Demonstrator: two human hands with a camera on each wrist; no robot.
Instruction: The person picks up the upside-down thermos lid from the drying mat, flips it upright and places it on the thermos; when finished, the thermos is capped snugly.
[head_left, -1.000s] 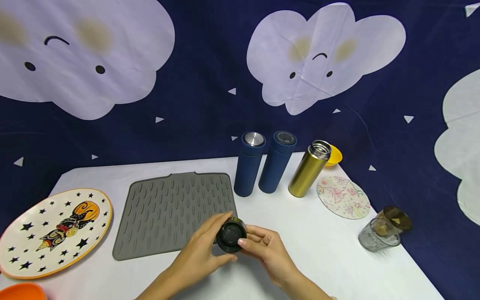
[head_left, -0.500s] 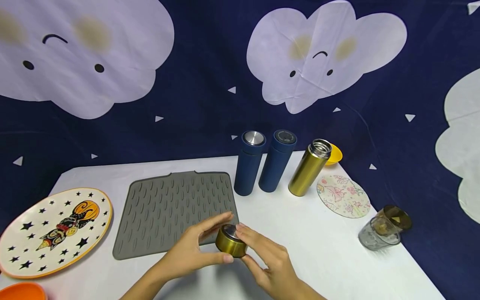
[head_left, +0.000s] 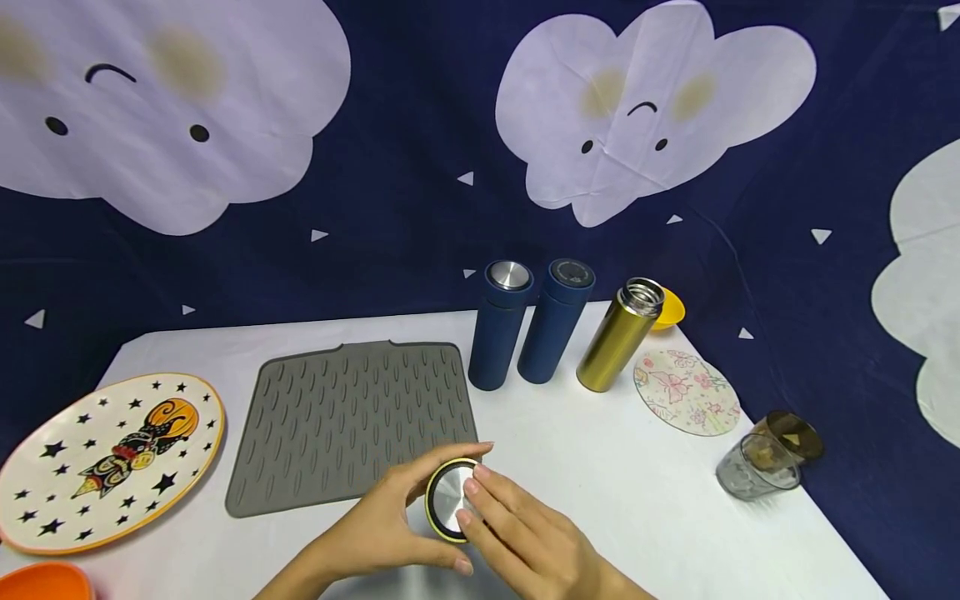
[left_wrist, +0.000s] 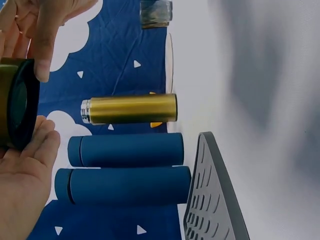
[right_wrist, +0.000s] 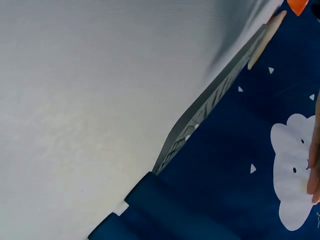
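Observation:
A gold bottle lid (head_left: 447, 504) with a silver top and black ring is between my hands, its top facing up. My right hand (head_left: 540, 542) holds it, fingertips on the silver top; in the left wrist view, one of its digits touches the black underside. The left hand (head_left: 382, 529) curves loosely about the lid's left side, thumb and fingers stretched past it. Whether those fingers touch the lid I cannot tell. Behind stands the lidless gold bottle (head_left: 615, 342), its steel mouth showing. Two blue bottles (head_left: 491, 342) with lids on stand left of it. The right wrist view does not show the lid.
A grey ridged mat (head_left: 348, 425) lies at centre left. Further left are an oval patterned plate (head_left: 142, 508) and an orange bowl (head_left: 45, 583). To the right lie a round floral mat (head_left: 686, 392) and glass cups (head_left: 757, 467); a yellow bowl (head_left: 671, 308) is behind the gold bottle.
The lid was turned over from its black underside to its silver top, which now faces upward. My right fingers moved onto the top. The bottles have stayed where they were.

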